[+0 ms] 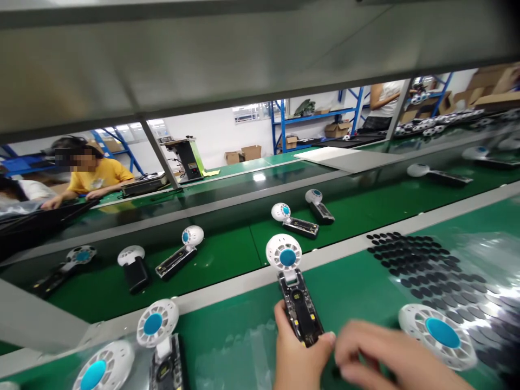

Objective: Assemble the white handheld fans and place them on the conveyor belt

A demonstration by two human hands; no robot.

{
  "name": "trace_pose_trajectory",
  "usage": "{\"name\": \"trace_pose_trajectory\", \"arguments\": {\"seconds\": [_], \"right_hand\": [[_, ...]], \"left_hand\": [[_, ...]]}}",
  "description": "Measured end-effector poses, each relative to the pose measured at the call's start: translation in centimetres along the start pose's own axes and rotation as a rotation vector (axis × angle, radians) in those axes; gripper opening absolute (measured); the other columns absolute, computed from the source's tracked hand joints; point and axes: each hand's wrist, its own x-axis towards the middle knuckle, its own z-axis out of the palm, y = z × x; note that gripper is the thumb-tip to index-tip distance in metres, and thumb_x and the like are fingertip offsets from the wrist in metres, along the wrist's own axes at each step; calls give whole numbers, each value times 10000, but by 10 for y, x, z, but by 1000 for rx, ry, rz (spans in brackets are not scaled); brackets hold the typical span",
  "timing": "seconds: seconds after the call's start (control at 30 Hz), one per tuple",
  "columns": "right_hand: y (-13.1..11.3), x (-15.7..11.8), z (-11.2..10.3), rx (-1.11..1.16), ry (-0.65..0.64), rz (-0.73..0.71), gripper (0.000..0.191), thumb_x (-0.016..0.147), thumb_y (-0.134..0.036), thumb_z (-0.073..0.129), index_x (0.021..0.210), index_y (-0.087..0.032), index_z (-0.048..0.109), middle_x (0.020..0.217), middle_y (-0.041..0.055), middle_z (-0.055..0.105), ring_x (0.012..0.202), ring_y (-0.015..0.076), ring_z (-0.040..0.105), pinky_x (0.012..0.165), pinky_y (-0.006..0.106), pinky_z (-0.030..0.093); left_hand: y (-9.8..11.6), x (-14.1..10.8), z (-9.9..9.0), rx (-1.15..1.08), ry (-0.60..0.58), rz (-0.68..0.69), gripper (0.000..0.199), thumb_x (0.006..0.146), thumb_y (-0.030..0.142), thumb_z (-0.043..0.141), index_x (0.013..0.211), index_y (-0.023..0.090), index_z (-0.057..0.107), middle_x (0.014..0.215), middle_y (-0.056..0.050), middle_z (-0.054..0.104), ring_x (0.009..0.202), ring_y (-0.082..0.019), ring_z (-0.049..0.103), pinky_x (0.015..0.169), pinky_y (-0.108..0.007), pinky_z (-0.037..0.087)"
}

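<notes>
- A small handheld fan (293, 292), white round head with blue centre and open black handle, is gripped around its handle by the left hand (298, 352), near centre.
- The right hand (385, 355) is held beside it, fingers curled; any pinch cannot be told.
- A sheet of black oval pads (430, 271) is seen to the right.
- Similar fans are laid on the green conveyor belt (227, 254) farther off.

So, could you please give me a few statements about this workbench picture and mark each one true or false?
1. The left hand grips a handheld fan by its dark handle. True.
2. The held fan's round head is red. False: it is white with a blue centre.
3. More fans lie on the green conveyor belt beyond. True.
4. The right hand holds a screwdriver. False: no tool shows; its fingers curl near the handle's lower end.
5. Small dark round pads lie on a sheet to the right. True.
</notes>
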Motion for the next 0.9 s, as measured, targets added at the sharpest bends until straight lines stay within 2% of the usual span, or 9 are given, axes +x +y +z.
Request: {"name": "trace_pose_trajectory", "arguments": {"seconds": [0.13, 0.27, 0.4, 0.57, 0.9], "right_hand": [[5, 29, -12, 101, 36, 124, 164, 801, -167, 457, 742, -251, 585, 834, -24, 625, 795, 143, 583, 705, 222, 444], [5, 49, -6, 150, 89, 104, 179, 803, -156, 437, 736, -237, 583, 827, -15, 597, 801, 140, 565, 723, 227, 426], [9, 49, 2, 138, 87, 61, 193, 812, -132, 417, 738, -224, 570, 817, -7, 562, 785, 133, 551, 701, 221, 427], [13, 50, 3, 102, 61, 47, 205, 812, -98, 406, 758, -219, 563, 832, -3, 547, 795, 130, 542, 702, 218, 425], [9, 49, 4, 76, 60, 84, 199, 822, -114, 404, 761, -221, 561, 839, 5, 533, 797, 140, 533, 709, 237, 430]], "left_hand": [[11, -2, -1, 45, -35, -7, 628, 491, 213, 571, 1037, 151, 266, 827, -64, 563, 668, -164, 514, 686, -286, 401], [14, -3, -2, 109, -71, -29, 658, 473, 241, 530, 1063, 129, 261, 850, -97, 558, 675, -186, 510, 692, -312, 398], [10, -1, 0, 126, -95, -49, 688, 451, 248, 526, 1070, 130, 250, 851, -110, 572, 677, -204, 520, 680, -322, 402], [7, 2, 0, 137, -89, -73, 708, 438, 269, 517, 1077, 128, 247, 867, -128, 587, 694, -222, 544, 695, -336, 402], [6, 2, 4, 118, -57, -100, 700, 433, 262, 532, 1066, 155, 252, 920, -127, 600, 785, -246, 579, 670, -305, 399]]}}
